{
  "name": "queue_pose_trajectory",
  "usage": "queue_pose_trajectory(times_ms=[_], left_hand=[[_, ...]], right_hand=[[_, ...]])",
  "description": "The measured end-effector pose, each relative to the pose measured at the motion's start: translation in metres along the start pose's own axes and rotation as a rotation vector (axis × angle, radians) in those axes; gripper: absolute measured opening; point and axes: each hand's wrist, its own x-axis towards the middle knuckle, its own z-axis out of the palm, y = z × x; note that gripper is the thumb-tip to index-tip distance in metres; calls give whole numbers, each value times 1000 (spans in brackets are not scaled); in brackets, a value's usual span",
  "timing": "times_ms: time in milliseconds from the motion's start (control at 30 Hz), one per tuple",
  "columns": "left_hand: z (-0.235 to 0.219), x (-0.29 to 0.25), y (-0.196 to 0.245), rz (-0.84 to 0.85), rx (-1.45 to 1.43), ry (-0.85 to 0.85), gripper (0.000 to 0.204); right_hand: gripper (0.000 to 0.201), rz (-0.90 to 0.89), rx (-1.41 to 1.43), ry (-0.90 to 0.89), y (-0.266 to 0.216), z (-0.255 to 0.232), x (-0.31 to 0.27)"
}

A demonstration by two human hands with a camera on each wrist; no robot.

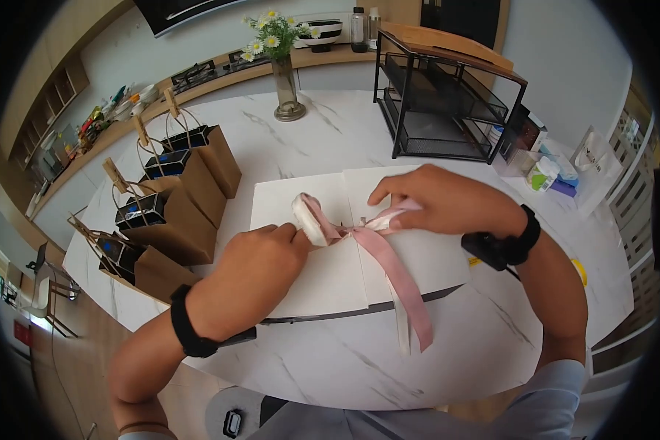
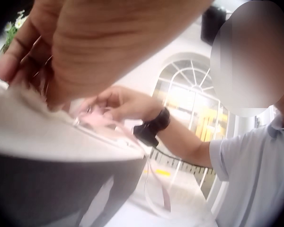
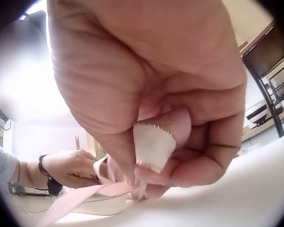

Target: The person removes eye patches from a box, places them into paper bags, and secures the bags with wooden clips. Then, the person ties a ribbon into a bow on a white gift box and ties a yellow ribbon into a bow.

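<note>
A white box [image 1: 319,282] with a seam down its top lies on the marble-patterned table [image 1: 330,352]. Pink and white ribbon [image 1: 392,271] is gathered at the middle of the lid, and its tails hang past the front edge. My left hand [image 1: 260,268] pinches a ribbon loop [image 1: 309,220] on the left of the gather. On the other side, my right hand [image 1: 440,199] holds a second ribbon part between thumb and fingers. In the right wrist view, a white-and-pink ribbon fold [image 3: 154,146] shows between the thumb and curled fingers.
Several brown paper bags [image 1: 172,220] with clothespins on their handles stand at the left. Behind the box are a vase of daisies [image 1: 286,88] and a black mesh rack [image 1: 447,103]. Small packages [image 1: 543,172] sit at the right.
</note>
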Motion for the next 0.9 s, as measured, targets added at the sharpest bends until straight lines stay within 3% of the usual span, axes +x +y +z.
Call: queue_pose_trajectory(times_ms=[33, 167, 300, 333, 433, 500, 533, 600, 633, 700, 733, 800, 833, 900], left_hand=[[-1, -1, -1, 4, -3, -7, 14], [-10, -2, 5, -2, -6, -57, 13], [-20, -5, 15, -30, -41, -154, 6], [-17, -4, 13, -78, -99, -157, 16], [-15, 2, 0, -45, -127, -148, 18], [-10, 4, -6, -67, -120, -119, 25], [-10, 5, -6, -57, -120, -70, 28], [-5, 6, -2, -41, -101, 23, 31], [-1, 6, 0, -42, -96, 25, 31], [5, 7, 3, -7, 86, 26, 21], [7, 9, 2, -6, 92, 28, 21], [12, 9, 3, 46, 248, 22, 11], [13, 8, 5, 41, 245, 20, 11], [16, 7, 8, 35, 308, 2, 9]], right_hand=[[36, -96, -38, 55, 6, -2, 3], [25, 116, 83, 119, 9, -9, 18], [21, -17, 111, 129, 40, 11, 32], [21, -13, 113, 126, 39, 10, 33], [29, -17, 25, 20, 35, -3, 31], [45, -265, -124, 143, 36, -8, 27], [45, -263, -114, 136, 28, -8, 27], [47, -409, 49, 91, 6, -9, 38], [71, -364, 54, -13, -6, -2, 43], [75, -244, 33, -283, -27, 9, 63], [75, -247, 31, -278, -35, 8, 70], [75, -39, 176, -419, -44, 4, 81], [75, -40, 177, -425, -38, 7, 86], [70, -106, 460, -432, -15, 17, 99]])
